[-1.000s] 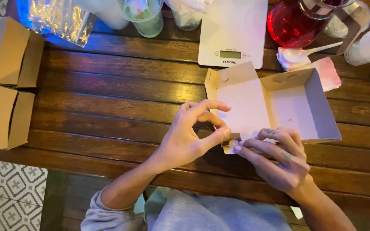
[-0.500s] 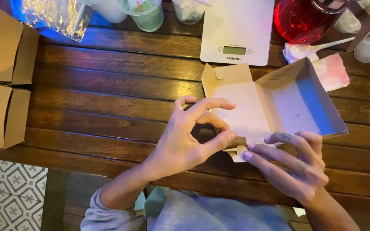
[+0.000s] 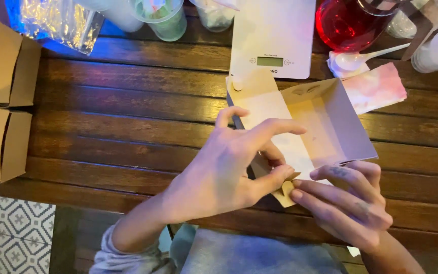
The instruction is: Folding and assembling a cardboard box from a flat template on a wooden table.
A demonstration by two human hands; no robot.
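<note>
A half-folded cardboard box (image 3: 310, 127), pale inside with flaps raised, sits on the dark wooden table (image 3: 128, 127) near a white kitchen scale (image 3: 273, 38). The left hand (image 3: 224, 172) pinches its near corner flap between thumb and fingers; the right hand (image 3: 348, 203), fingers together, presses the same flap.

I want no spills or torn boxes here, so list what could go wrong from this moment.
1. Both hands, left hand and right hand, pinch one small flap of the cardboard box; hard pulling might tear or crease it.
2. The box's far flap lies against the kitchen scale; a push could shove the scale.
3. The jar of red liquid stands close behind; a swinging box could knock it.
</note>
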